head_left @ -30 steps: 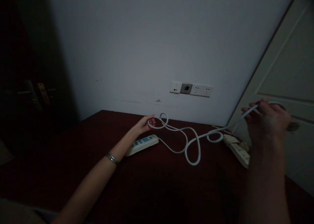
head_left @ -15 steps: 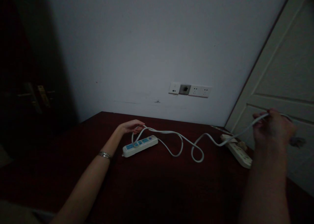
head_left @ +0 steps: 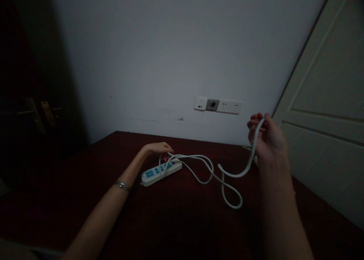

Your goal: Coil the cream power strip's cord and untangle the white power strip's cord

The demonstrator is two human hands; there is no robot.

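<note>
A white power strip (head_left: 161, 170) with blue sockets lies on the dark red table (head_left: 176, 218). Its white cable (head_left: 210, 169) runs in loose loops to the right. My left hand (head_left: 158, 149) rests just above the strip's far end, fingers closed on a loop of the cable. My right hand (head_left: 265, 138) is raised above the table at the right, fingers pinched on the cable, which hangs down from it to the table. A bracelet (head_left: 123, 185) sits on my left wrist.
A row of wall sockets (head_left: 218, 105) sits on the grey wall behind the table. A pale door (head_left: 327, 112) stands at the right, a dark door with a handle (head_left: 36, 114) at the left. My right arm hides the second power strip.
My right hand has swung left and up with the cable, away from the door. The loops on the table have bunched closer to the strip. My left hand has moved slightly left and nearer.
</note>
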